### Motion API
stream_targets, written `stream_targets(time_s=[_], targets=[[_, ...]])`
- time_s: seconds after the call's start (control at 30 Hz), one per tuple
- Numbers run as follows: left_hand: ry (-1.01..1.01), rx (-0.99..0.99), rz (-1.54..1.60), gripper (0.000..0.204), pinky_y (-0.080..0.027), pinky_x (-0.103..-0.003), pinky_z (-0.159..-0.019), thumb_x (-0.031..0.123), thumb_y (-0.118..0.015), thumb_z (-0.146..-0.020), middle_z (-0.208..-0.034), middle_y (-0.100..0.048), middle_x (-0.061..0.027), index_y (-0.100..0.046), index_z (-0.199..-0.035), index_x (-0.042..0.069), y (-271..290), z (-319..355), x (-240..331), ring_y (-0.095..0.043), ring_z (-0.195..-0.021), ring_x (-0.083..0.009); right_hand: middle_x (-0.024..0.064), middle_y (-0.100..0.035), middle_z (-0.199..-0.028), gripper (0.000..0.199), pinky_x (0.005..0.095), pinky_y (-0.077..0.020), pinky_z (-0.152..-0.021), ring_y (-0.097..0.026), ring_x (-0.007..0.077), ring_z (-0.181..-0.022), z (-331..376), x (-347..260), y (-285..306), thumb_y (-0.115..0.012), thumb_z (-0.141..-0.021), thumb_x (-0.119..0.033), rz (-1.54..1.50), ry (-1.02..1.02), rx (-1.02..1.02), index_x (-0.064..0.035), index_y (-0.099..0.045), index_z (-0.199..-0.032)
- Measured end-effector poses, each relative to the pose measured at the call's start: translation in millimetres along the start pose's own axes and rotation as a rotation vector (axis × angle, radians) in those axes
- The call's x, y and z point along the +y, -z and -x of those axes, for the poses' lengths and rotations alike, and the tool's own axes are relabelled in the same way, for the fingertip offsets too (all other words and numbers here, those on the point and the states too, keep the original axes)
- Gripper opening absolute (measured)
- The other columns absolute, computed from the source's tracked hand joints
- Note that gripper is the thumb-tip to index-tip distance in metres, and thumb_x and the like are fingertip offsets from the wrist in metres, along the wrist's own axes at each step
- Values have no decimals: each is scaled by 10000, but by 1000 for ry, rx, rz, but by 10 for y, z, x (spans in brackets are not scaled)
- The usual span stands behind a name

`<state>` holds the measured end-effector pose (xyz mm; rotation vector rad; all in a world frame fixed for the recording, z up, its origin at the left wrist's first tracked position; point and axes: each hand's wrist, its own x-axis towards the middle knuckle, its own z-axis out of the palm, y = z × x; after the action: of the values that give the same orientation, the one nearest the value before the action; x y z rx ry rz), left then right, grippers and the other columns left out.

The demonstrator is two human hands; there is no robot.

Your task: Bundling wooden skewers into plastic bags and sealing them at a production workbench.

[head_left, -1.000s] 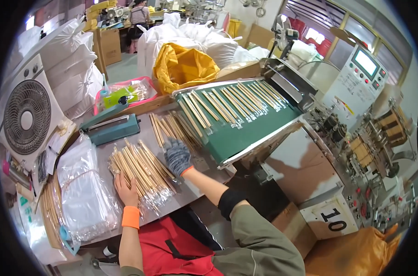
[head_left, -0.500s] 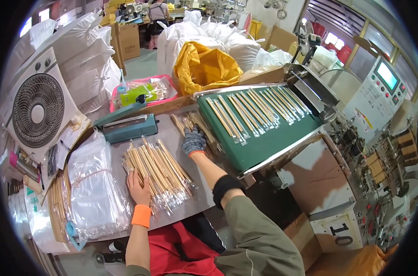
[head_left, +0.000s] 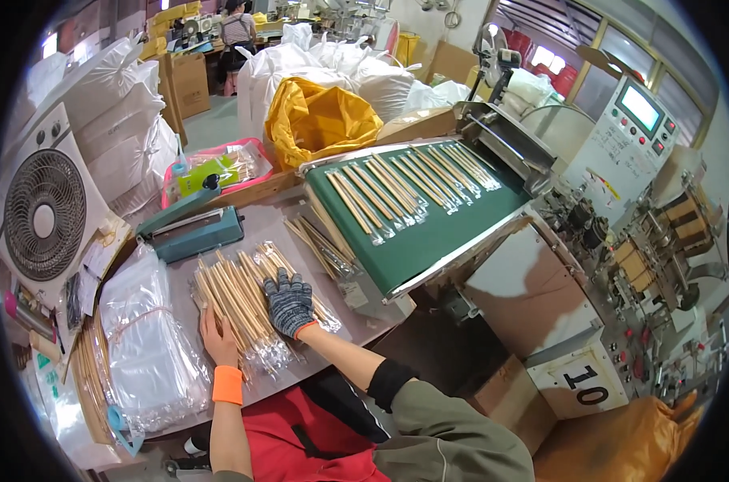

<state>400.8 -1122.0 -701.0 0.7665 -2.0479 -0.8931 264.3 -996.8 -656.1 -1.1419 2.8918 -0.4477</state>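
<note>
A pile of wrapped chopsticks (head_left: 234, 293) in clear plastic sleeves lies on the grey table in front of me. Along its left edge rests my left hand (head_left: 218, 339), bare with an orange wristband, fingers stretched out. My right hand (head_left: 290, 305), in a grey knitted glove, lies over the right side of the same pile with its fingers spread. Further right, a smaller loose group of wrapped chopsticks (head_left: 323, 247) sits beside the conveyor. On the green conveyor belt (head_left: 421, 253), more wrapped chopsticks (head_left: 384, 197) lie in slanted rows.
Left of the pile is a tied stack of clear plastic bags (head_left: 144, 345). Behind it stands a teal bag sealer (head_left: 200, 234), then a pink basket (head_left: 266, 151) and an open yellow sack (head_left: 320, 120). A fan (head_left: 45, 215) is far left; a control panel (head_left: 637, 145) rises at right.
My right hand has moved left and nearer, from the small group by the conveyor onto the main pile. My left hand stays at the pile's left edge. The view has shifted right.
</note>
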Motion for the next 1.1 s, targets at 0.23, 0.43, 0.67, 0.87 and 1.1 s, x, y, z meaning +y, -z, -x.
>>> stream_targets(time_s=[0.23, 0.43, 0.67, 0.87, 1.1], targets=[[-21, -30, -26, 357, -318, -360, -1001, 149, -531, -865, -1299, -439, -188, -545, -1217, 93, -56, -18, -21, -398, -1208, -326, 223, -412, -1309, 520, 446, -387, -927, -452, 401, -1137, -135, 383, 221, -520, -802, -313, -17, 258, -122, -99, -458, -1272], [-17, -33, -115, 378, -305, -370, -1012, 149, -526, -845, -1284, -446, -211, -543, -1219, 94, 123, -7, 33, -391, -1217, -337, 222, -573, -1059, 344, 436, -394, -927, -516, 375, -1027, -961, 1134, 1326, -564, -773, -184, -33, 596, 460, -22, -567, -1076], [-72, -85, -184, 400, -311, -396, -1011, 136, -547, -803, -1264, -450, -226, -551, -1201, 100, -42, -79, 243, -403, -1191, -366, 183, -514, -1234, 555, 406, -276, -1054, -432, 314, -1195, -1620, 3576, 1731, -608, -725, -314, 513, -149, 634, -20, -522, -1188], [-22, -107, -263, 407, -329, -409, -994, 130, -550, -788, -1263, -456, -191, -558, -1193, 92, 6, -70, 242, -415, -1166, -368, 128, -337, -1417, 661, 405, -222, -1078, -298, 297, -1313, -1783, 4064, 1861, -372, -857, -572, 659, -697, 262, -104, -430, -1320], [-13, -140, -259, 408, -304, -415, -1008, 152, -550, -799, -1271, -446, -205, -550, -1196, 62, -7, -103, 254, -401, -1183, -372, 113, -385, -1382, 647, 451, -324, -1013, -378, 326, -1253, -1739, 4387, 1935, -296, -867, -599, 547, -843, 229, -156, -427, -1320]])
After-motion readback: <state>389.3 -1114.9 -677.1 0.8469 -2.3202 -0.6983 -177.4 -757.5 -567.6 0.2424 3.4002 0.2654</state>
